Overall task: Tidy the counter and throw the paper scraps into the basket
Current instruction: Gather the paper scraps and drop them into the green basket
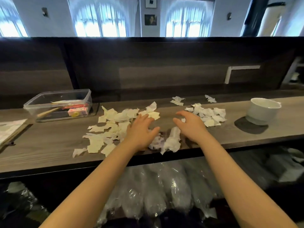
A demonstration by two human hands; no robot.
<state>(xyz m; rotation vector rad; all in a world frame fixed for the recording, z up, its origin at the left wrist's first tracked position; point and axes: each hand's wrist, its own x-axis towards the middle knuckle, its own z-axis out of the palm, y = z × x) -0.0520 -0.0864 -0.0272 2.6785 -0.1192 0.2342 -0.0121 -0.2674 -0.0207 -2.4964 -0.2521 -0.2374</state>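
Torn white paper scraps lie scattered over the wooden counter (pixel 49 145). One big spread of scraps (pixel 111 127) sits left of centre, a smaller heap (pixel 209 115) lies to the right, and a crumpled bunch (pixel 171 142) rests near the front edge. My left hand (pixel 141 130) hovers over the left spread with fingers apart, holding nothing. My right hand (pixel 190 124) is open too, fingers curled above the counter between the crumpled bunch and the right heap. Below the counter's front edge sits a bin lined with clear plastic (pixel 158 186).
A clear plastic box (pixel 59 104) with packets and sticks stands at the back left. A clipboard with papers (pixel 9 129) lies at the far left. A white bowl (pixel 263 111) stands on a dark coaster at the right. A dark wooden panel rises behind the counter.
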